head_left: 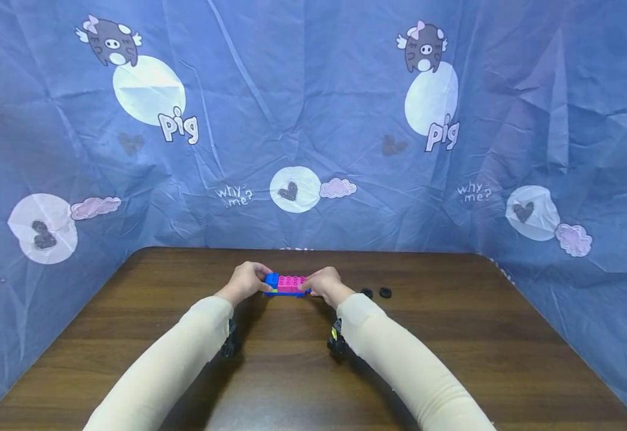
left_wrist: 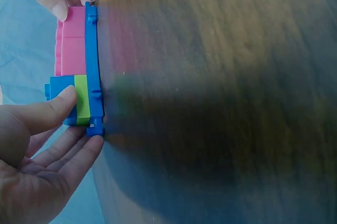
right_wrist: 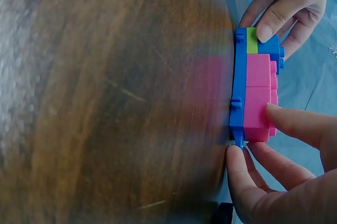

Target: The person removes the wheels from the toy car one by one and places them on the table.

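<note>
A toy vehicle built of blocks is held level between both hands, close over the far part of the table. It has a long blue base point(left_wrist: 92, 50), pink bricks point(right_wrist: 258, 98) along most of its top, and a blue brick point(head_left: 272, 279) over a green brick point(left_wrist: 82, 98) at the left end. My left hand point(head_left: 246, 281) grips that end, thumb on the blue brick and fingers behind and under the end. With my right hand point(head_left: 325, 284) I pinch the other end, thumb against a pink brick and fingertips at the tip of the base.
Two black toy wheels point(head_left: 385, 293) lie on the brown wooden table point(head_left: 292, 383), just right of my right hand. Behind the table's far edge hangs a blue printed cloth point(head_left: 303, 120). Black wrist cameras point(head_left: 230, 340) sit under both cream sleeves.
</note>
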A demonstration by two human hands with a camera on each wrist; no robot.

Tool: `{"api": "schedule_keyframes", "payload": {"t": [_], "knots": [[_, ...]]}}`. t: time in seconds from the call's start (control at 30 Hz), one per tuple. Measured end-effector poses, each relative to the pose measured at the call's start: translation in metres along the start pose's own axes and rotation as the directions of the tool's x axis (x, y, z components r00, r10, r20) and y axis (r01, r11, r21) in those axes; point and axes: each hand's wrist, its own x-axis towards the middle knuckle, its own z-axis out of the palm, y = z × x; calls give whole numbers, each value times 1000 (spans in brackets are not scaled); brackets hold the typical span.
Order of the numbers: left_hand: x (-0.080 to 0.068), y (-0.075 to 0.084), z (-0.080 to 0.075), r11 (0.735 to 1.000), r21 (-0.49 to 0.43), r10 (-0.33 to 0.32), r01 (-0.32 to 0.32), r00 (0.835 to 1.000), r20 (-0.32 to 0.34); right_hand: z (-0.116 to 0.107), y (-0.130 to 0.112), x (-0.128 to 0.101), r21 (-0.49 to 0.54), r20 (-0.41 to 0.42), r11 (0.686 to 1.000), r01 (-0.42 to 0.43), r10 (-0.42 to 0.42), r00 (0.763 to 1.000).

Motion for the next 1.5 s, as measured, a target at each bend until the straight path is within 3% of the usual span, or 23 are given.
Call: {"api": "schedule_keyframes", "payload": {"t": [0.37, 0.6, 0.77, 1.07, 1.3, 1.4, 1.5], "knots": [[-1, 0, -3, 999, -39, -12, 14, 999, 49, -6, -2, 1, -44, -14, 999, 4, -5, 1000], [-3, 2, -4, 993, -57, 102, -100, 995, 22, -18, -3, -3, 11, 11, 1000, 11, -11, 1000], [-5, 7, -4, 983, -109, 147, -145, 989, 5, -24, -1, -6, 64, 1, 997, 39, -39, 999], [-7, 16, -2, 964, -169, 210, -206, 978, 7, -43, -2, -16, 102, -11, 989, 105, -104, 995], [-14, 36, -1, 931, -281, 248, -231, 968, 25, -67, -7, -23, 106, 5, 985, 137, -138, 990], [-21, 48, -3, 935, -257, 264, -244, 963, 47, -78, -12, -27, 84, 13, 981, 173, -174, 985], [-29, 57, -5, 946, -157, 297, -284, 953, 61, -88, -17, -32, 55, 38, 976, 208, -211, 977]]}}
